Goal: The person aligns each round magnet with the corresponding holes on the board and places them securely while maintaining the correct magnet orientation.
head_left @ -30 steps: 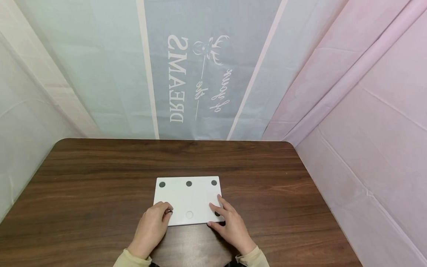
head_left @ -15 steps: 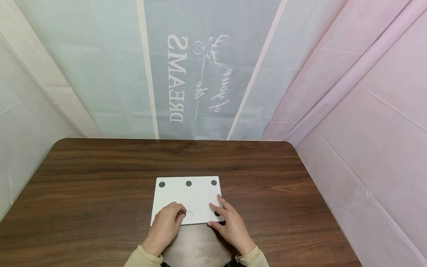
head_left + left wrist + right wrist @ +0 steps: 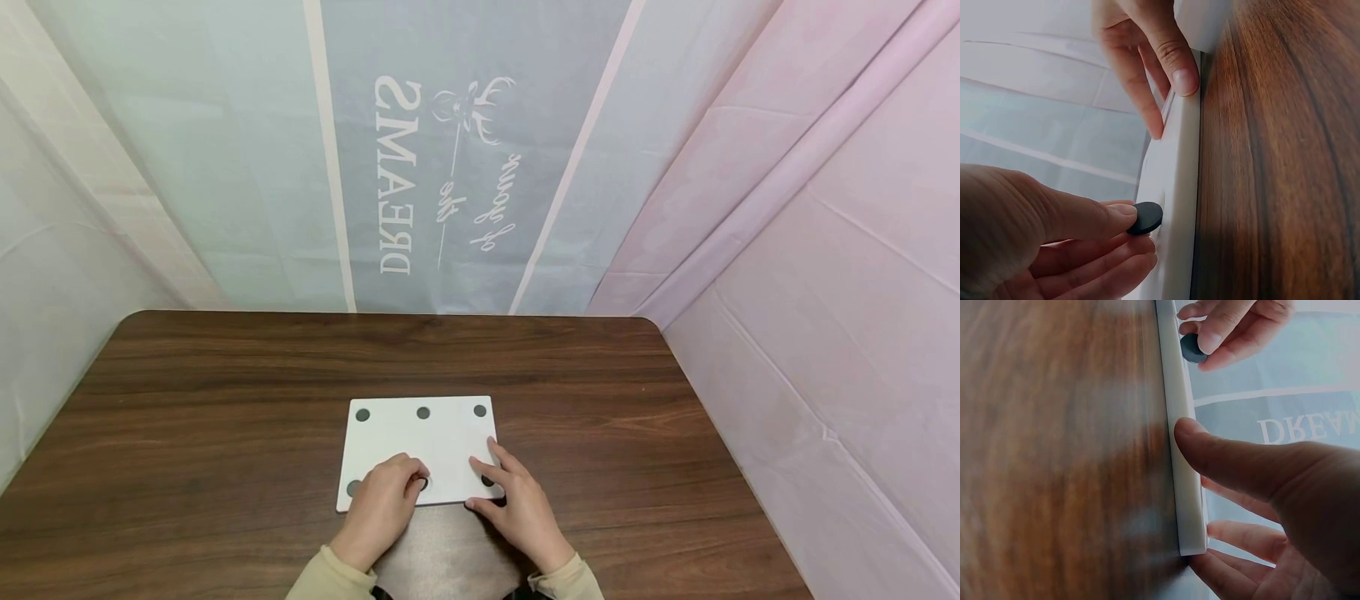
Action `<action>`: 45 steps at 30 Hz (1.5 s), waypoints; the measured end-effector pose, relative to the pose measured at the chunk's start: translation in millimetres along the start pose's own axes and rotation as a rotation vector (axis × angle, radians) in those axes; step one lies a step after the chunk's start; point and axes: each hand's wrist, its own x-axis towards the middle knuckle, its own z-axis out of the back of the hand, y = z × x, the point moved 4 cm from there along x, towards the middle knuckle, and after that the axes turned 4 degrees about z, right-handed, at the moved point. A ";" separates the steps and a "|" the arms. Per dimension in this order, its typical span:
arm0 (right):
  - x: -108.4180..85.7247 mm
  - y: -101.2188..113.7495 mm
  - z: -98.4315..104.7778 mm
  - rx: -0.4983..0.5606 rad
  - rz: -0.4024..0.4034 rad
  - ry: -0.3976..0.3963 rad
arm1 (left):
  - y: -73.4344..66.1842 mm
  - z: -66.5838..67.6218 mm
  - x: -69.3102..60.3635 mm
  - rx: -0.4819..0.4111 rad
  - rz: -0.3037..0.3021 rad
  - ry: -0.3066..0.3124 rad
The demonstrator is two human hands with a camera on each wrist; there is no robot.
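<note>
A white rectangular board (image 3: pixel 450 442) lies flat on the table. Between thumb and fingers, my left hand (image 3: pixel 384 504) pinches a small black disc (image 3: pixel 1147 218) at the middle of the board's front side. The disc is tilted, its edge at or close to the board's face; the round recess there is hidden. My right hand (image 3: pixel 521 508) rests on the board's front right corner, thumb against the front edge and fingers spread over the top and right side. Dark discs sit at the back left (image 3: pixel 363 415), back middle (image 3: pixel 423 412), back right (image 3: pixel 480 411), and both front corners.
The brown wood-grain table (image 3: pixel 637 467) extends around the board on every side. Behind it hangs a printed curtain (image 3: pixel 465 167) with mirrored lettering. Pale fabric walls (image 3: pixel 840 350) stand at the left and right.
My left hand has moved right along the front side, from the front left corner to the middle, carrying the black disc. The front left disc has come into view. The right hand has stayed put.
</note>
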 end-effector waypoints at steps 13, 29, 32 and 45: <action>-0.1 -0.4 0.4 0.009 -0.008 0.005 | 1.0 -5.5 4.6 -0.034 0.036 0.024; -0.2 -1.2 0.1 -0.003 -0.002 0.002 | 0.1 -6.2 2.2 0.003 0.010 -0.012; 0.1 -0.7 0.4 0.000 0.000 0.005 | -0.7 -6.0 1.6 0.014 0.010 -0.013; -0.6 -0.4 0.6 0.003 -0.006 0.004 | -1.8 -5.3 -0.6 0.029 0.002 -0.016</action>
